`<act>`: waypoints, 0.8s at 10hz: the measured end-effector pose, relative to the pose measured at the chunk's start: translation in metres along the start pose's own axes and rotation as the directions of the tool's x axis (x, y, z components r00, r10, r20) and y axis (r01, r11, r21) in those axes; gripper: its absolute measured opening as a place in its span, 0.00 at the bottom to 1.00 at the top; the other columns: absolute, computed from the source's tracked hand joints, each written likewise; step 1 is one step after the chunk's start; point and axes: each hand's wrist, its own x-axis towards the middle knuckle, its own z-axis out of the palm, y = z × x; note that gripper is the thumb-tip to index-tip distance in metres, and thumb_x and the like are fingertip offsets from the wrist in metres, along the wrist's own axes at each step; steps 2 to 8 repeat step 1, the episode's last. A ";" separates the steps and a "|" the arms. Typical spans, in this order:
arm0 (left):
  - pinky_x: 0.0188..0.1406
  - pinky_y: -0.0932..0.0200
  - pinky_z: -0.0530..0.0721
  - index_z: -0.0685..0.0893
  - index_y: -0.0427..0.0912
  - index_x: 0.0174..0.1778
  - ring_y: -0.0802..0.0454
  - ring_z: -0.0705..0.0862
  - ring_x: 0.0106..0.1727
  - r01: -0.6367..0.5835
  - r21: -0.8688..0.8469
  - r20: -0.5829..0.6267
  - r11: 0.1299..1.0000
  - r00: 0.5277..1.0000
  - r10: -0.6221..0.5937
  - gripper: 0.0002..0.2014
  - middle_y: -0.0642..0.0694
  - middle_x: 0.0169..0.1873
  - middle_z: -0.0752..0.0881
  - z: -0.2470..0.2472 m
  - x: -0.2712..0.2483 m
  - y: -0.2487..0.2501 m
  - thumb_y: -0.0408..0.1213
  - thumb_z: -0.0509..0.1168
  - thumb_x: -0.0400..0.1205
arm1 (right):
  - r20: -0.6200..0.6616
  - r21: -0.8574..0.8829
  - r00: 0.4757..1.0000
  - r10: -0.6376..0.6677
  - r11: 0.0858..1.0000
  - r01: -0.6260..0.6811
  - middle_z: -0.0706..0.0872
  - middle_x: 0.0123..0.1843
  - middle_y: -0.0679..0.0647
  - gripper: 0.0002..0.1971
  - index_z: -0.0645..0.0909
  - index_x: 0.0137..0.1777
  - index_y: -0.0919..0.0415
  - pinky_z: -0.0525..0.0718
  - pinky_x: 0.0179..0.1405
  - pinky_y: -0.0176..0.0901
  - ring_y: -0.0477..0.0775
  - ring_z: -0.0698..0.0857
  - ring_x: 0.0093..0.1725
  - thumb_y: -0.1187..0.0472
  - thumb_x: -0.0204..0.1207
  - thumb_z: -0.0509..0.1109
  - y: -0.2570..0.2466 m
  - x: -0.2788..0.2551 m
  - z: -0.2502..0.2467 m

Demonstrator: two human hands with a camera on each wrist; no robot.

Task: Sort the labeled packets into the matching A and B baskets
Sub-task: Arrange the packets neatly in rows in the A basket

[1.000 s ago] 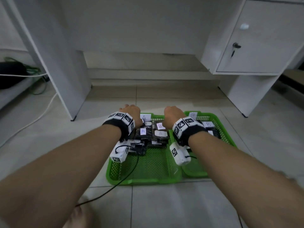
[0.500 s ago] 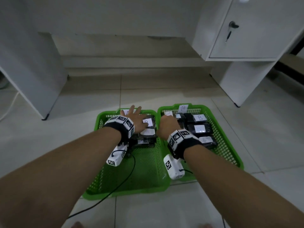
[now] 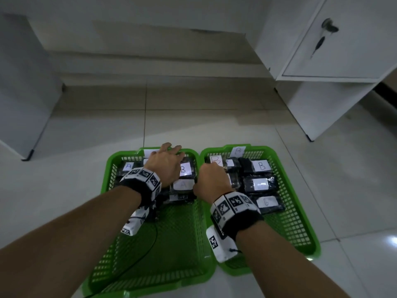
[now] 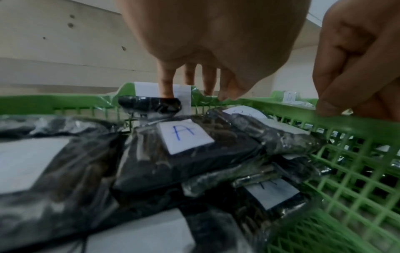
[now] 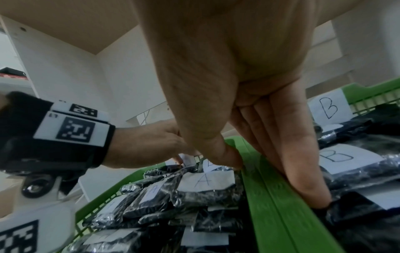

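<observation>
1. Two green mesh baskets side by side on tiled floor, rims touching: left basket, right basket.
2. Left basket: black packets piled at far end, white labels, mostly "A"; one "B" packet among them, near the right wall.
3. Right basket: black packets w/ "B" labels; paper "B" tag on far rim.
4. Left hand over the pile in left basket, fingers straight and spread, reaching to far rim; index tip on a dark packet end by the rim tag. Grips nothing.
5. Right hand at the shared rims: thumb on left basket side, fingers down inside right basket against a packet. Pinch on the rims or just resting: can't tell.
6. White cabinet w/ key in lock, far right.
</observation>
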 end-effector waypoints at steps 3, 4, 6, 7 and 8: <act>0.76 0.34 0.72 0.71 0.46 0.79 0.42 0.55 0.86 0.031 -0.063 0.011 0.998 0.999 -0.030 0.23 0.47 0.85 0.61 -0.012 -0.005 0.002 0.40 0.55 0.86 | 0.020 -0.016 1.000 0.022 1.000 -0.022 0.86 0.59 0.64 0.14 0.83 0.58 0.68 0.86 0.50 0.50 0.65 0.87 0.60 0.62 0.76 0.76 0.000 -0.002 -0.013; 0.76 0.34 0.72 0.71 0.46 0.79 0.42 0.55 0.86 0.031 -0.063 0.011 0.998 0.999 -0.030 0.23 0.47 0.85 0.61 -0.012 -0.005 0.002 0.40 0.55 0.86 | 0.020 -0.016 1.000 0.022 1.000 -0.022 0.86 0.59 0.64 0.14 0.83 0.58 0.68 0.86 0.50 0.50 0.65 0.87 0.60 0.62 0.76 0.76 0.000 -0.002 -0.013; 0.76 0.34 0.72 0.71 0.46 0.79 0.42 0.55 0.86 0.031 -0.063 0.011 0.998 0.999 -0.030 0.23 0.47 0.85 0.61 -0.012 -0.005 0.002 0.40 0.55 0.86 | 0.020 -0.016 1.000 0.022 1.000 -0.022 0.86 0.59 0.64 0.14 0.83 0.58 0.68 0.86 0.50 0.50 0.65 0.87 0.60 0.62 0.76 0.76 0.000 -0.002 -0.013; 0.76 0.34 0.72 0.71 0.46 0.79 0.42 0.55 0.86 0.031 -0.063 0.011 0.998 0.999 -0.030 0.23 0.47 0.85 0.61 -0.012 -0.005 0.002 0.40 0.55 0.86 | 0.020 -0.016 1.000 0.022 1.000 -0.022 0.86 0.59 0.64 0.14 0.83 0.58 0.68 0.86 0.50 0.50 0.65 0.87 0.60 0.62 0.76 0.76 0.000 -0.002 -0.013; 0.76 0.34 0.72 0.71 0.46 0.79 0.42 0.55 0.86 0.031 -0.063 0.011 0.998 0.999 -0.030 0.23 0.47 0.85 0.61 -0.012 -0.005 0.002 0.40 0.55 0.86 | 0.020 -0.016 1.000 0.022 1.000 -0.022 0.86 0.59 0.64 0.14 0.83 0.58 0.68 0.86 0.50 0.50 0.65 0.87 0.60 0.62 0.76 0.76 0.000 -0.002 -0.013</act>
